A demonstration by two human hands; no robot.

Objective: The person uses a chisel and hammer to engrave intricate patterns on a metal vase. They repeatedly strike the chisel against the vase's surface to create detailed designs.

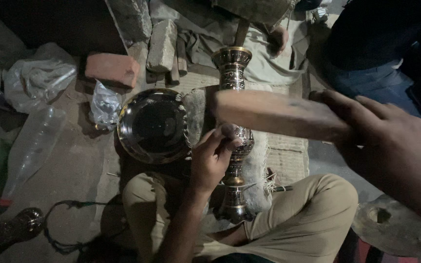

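here the left hand (210, 163) pinches its fingers on a tall engraved brass vase (234, 131), dark-patterned with gold bands, lying on padded cloth (259, 165) between the knees; the right hand (391, 141) grips a wooden mallet (274, 114) above it.

Counted from above: one tall engraved brass vase (233, 141) lying along the floor, one round dark brass dish with a scalloped rim (153, 125), one thick wooden mallet (278, 114), and two of the person's own hands, the left hand (210, 158) and the right hand (391, 141). There is one reddish clay brick (113, 69), two grey stone blocks (162, 45) (132, 17), two crumpled clear plastic bags (37, 78) (105, 104) and one empty clear plastic bottle (30, 146).
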